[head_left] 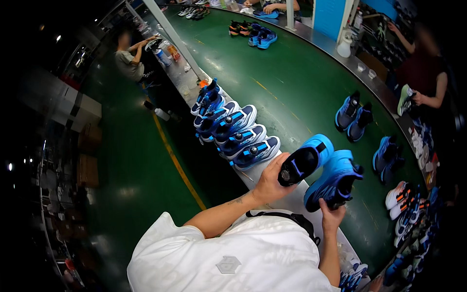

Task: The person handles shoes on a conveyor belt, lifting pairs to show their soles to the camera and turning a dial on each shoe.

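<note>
Blue foam and mesh up front — the person holds a pair of blue sneakers above the near edge of the green conveyor belt (301, 82), one in each hand. The left hand (270, 181) has its fingers wrapped and closed around the heel end of the left sneaker (305, 159), thumb by the round dial closure on the black tongue. The right hand (332, 214) grips the right sneaker (334, 179) from below at the heel, fingers clamped on its dark collar, toe pointing away.

These look light, by my reading — thick cushioned soles, soft uppers that give under a squeeze, nothing fragile. The stiffest hold is probably at the heel counter or the sole edge; the smooth sole sidewall might slip a little, and the dial is best left untouched.

Just left of the belt, on its metal rim, a row of matching blue sneakers (237, 130) lies side by side, soles toward the belt. On the belt itself, beyond the held pair, stands another blue pair (353, 116), and a further one (387, 156) nearer the belt's right edge. White-and-orange shoes (402, 195) pile up at that right rim. Across the belt a person in dark red (424, 73) handles a shoe — another sits at the belt's far left (130, 57). Green floor with a yellow line (176, 163) runs left of it.
</note>
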Demonstrator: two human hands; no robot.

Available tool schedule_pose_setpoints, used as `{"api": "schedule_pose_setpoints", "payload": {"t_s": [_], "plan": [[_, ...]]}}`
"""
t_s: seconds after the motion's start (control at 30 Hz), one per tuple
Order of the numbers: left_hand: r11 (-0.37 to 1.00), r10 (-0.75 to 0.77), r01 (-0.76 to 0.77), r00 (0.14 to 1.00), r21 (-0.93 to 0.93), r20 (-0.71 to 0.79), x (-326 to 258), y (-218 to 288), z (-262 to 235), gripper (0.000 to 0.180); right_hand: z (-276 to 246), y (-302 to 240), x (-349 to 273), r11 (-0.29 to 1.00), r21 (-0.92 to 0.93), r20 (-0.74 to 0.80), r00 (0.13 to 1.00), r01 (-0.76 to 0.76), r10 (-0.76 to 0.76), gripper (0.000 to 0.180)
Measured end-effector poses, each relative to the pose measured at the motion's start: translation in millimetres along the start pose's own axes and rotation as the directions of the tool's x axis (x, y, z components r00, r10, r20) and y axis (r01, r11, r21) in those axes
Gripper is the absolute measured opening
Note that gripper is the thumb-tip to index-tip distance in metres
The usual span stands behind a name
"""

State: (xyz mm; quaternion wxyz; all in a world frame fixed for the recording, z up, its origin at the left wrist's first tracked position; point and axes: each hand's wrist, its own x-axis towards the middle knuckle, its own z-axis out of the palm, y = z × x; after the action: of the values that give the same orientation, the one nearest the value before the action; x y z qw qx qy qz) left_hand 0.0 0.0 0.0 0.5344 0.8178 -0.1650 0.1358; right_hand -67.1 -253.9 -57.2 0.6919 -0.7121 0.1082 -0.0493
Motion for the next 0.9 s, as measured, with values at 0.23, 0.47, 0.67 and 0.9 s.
{"api": "schedule_pose_setpoints", "payload": {"t_s": [0.23, 0.47, 0.67, 0.9], "plan": [[0.874, -0.395, 0.279, 0.885, 0.397, 0.249, -72.9, -106.7, 41.2, 0.075, 24.2, 81.7, 3.5, 0.846, -0.444, 0.309, 0.836, -0.294, 0.452, 0.05], [0.838, -0.536, 0.383, 0.712, 0.39, 0.453, -57.8, -146.8, 36.0, 0.062, 6.2, 144.9, 14.5, 0.783, -0.619, 0.349, 0.873, -0.059, 0.341, 0.056], [0.949, -0.061, -0.003, 0.979, 0.315, 0.194, 0.2, -98.3, 31.2, 0.058, -10.7, 153.1, 21.6, 0.797, -0.588, 0.18, 0.939, -0.136, 0.293, 0.065], [0.879, -0.142, -0.231, 0.71, 0.418, 0.689, 25.6, -115.2, 63.0, 0.066, 14.2, 158.9, 17.5, 0.755, -0.654, 0.256, 0.925, -0.05, 0.282, 0.071]]}}
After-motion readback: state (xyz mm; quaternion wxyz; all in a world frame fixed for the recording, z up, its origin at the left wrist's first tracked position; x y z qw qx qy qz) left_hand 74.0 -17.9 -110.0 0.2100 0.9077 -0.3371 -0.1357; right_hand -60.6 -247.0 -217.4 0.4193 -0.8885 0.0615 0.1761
